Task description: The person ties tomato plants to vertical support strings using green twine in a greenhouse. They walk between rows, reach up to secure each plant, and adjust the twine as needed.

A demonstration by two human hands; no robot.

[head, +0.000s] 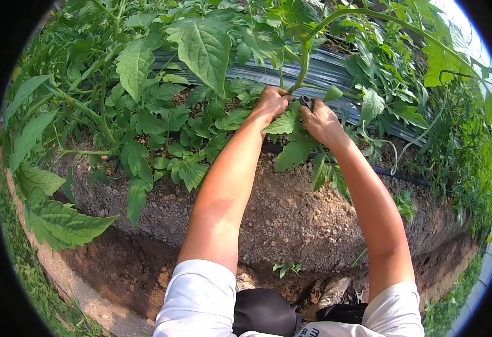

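A tomato plant with a thick main stem [302,69] rises from the raised bed in front of me. My left hand [273,102] is at the base of this stem, its fingers curled beside a thin shoot [281,76]. Whether the fingertips pinch the shoot is hidden. Just to the right, my right hand [322,121] grips a small dark tool with a rounded, ring-like end [305,101]. Most of the tool is covered by the fingers, so its kind is unclear. A tomato leaf [286,123] hangs between the two hands.
Silvery plastic mulch film [334,69] lies behind the stem. A black drip line [397,175] runs along the bed's soil [296,202]. Dense tomato foliage [203,50] crowds the left, and a long stem [397,21] arches overhead at right. A pale cord [393,153] dangles there. My shoes [334,292] stand in the furrow.
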